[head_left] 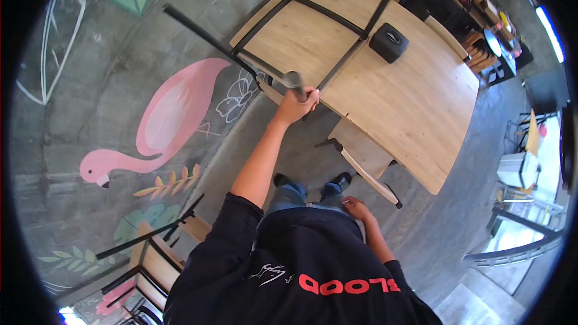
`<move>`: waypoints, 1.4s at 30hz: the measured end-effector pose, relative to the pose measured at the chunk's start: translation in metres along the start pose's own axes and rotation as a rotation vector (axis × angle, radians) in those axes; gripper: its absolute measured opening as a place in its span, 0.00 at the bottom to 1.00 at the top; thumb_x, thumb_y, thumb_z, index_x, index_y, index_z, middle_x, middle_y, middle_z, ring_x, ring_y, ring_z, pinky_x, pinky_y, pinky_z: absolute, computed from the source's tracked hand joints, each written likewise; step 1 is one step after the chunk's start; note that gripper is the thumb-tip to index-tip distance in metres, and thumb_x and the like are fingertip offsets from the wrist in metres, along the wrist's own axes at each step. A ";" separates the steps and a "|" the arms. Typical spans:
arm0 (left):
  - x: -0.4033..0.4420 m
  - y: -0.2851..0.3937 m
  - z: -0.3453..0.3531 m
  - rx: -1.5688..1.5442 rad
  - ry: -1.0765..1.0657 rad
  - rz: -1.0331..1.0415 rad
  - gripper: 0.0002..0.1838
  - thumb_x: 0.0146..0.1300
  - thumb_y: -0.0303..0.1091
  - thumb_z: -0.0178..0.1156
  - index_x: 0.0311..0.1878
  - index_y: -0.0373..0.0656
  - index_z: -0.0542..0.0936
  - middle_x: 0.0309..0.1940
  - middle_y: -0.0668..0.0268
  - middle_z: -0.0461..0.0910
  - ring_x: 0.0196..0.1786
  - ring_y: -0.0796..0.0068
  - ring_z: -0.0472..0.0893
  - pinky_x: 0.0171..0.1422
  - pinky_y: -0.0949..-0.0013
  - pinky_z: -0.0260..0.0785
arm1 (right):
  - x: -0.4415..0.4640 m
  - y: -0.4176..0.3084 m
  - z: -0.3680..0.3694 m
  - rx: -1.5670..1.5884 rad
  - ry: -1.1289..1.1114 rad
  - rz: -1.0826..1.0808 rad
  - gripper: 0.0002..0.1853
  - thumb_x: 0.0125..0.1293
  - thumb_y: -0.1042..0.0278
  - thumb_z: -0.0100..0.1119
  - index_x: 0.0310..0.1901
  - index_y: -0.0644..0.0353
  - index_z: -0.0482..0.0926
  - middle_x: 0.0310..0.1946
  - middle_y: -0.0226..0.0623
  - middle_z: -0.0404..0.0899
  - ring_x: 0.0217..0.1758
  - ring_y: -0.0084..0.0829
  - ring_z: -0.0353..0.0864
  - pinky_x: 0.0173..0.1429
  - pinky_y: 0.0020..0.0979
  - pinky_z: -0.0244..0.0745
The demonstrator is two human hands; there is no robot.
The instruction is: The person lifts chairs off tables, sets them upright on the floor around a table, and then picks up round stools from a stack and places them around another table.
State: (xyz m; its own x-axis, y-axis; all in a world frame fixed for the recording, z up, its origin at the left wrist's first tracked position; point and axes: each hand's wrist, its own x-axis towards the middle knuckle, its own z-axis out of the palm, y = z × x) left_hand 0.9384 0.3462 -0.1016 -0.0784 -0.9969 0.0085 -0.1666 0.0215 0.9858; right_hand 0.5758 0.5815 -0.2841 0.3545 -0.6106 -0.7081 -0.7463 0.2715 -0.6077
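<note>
Black shirt point(328, 244) is nearest; beyond it, the left hand point(299, 102) grasps one upward-pointing leg point(294, 81) of the upturned chair point(328, 15) at the desk's point(415, 108) left end; the right hand point(357, 208) hangs farther, its grip unclear.

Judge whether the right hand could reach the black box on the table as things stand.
Probably not without stepping in: the right hand hangs low, with a chair and wide tabletop between it and the black box.
</note>
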 end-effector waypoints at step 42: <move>-0.369 0.051 -0.028 -0.567 1.331 0.337 0.16 0.66 0.30 0.57 0.22 0.42 0.66 0.13 0.74 0.58 0.15 0.83 0.56 0.22 0.72 0.46 | 0.046 -0.309 -0.094 0.750 0.397 -0.684 0.18 0.63 0.76 0.55 0.19 0.51 0.60 0.17 0.23 0.55 0.21 0.19 0.56 0.30 0.24 0.57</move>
State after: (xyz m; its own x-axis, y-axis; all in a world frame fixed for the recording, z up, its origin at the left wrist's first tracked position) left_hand 0.9860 0.7135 -0.0496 0.9528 -0.2931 0.0791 0.0969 0.5404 0.8358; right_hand 0.7699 0.3993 -0.0950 0.2558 -0.9653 -0.0519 0.1214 0.0853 -0.9889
